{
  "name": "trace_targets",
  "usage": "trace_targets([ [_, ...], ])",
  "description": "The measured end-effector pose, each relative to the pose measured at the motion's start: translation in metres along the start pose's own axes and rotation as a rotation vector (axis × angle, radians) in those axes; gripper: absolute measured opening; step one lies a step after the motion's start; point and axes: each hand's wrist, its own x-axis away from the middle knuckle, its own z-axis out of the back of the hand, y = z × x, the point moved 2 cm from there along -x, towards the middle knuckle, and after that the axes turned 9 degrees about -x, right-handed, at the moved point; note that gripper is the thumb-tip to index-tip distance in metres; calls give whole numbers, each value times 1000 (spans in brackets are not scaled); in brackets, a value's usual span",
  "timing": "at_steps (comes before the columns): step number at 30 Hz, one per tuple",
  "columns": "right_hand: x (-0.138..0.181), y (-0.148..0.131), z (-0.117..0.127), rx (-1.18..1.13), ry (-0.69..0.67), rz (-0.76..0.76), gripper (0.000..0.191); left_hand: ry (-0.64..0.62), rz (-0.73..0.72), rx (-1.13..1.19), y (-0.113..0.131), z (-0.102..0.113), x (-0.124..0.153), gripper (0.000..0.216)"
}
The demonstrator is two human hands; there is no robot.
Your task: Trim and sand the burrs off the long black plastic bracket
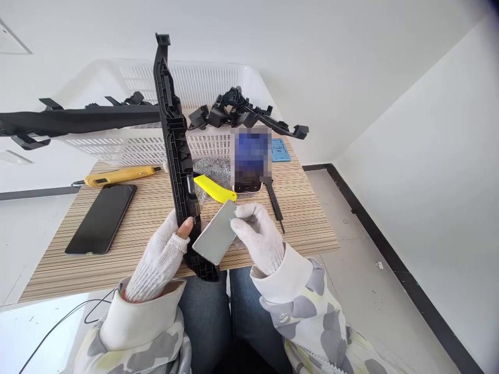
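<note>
My left hand [166, 246], in a white knitted glove with the thumb tip bare, grips a long black plastic trim piece [177, 140] near its lower end. The piece stands nearly upright, ribbed side towards me. A flat grey rectangular pad [216, 234] is pinched between the fingers and thumb of my gloved right hand [259, 231]. Its left edge overlaps the lower part of the trim piece in view; whether they touch, I cannot tell. Just beyond the pad lies a yellow-handled cutter [214, 188] on a grey cloth [214, 169].
A white slatted basket [144, 148] at the back carries more black plastic parts [237, 109]. On the wood-grain table [307, 208] lie a yellow pen-like power tool [120, 175], a dark phone [102, 218], a partly blurred phone [249, 186], a black caliper [275, 202] and a blue packet [280, 149].
</note>
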Motion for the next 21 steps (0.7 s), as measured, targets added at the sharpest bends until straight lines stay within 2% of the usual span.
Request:
trace_targets([
  [4,0,3,0,60,-53,23,30,-12,31,21,0,0,0,68],
  [8,-3,6,1,-6,-100,-85,50,-18,6,53,-2,0,-1,64],
  [11,-3,6,3,-14,-93,-101,54,-12,7,52,-3,0,-2,64],
  [14,-4,8,5,27,-58,-16,47,0,5,11,0,1,-1,67],
  [17,-3,10,9,171,-26,125,35,-27,17,1,5,2,2,69],
  [21,0,2,11,563,212,311,20,-34,30,19,9,3,4,65],
])
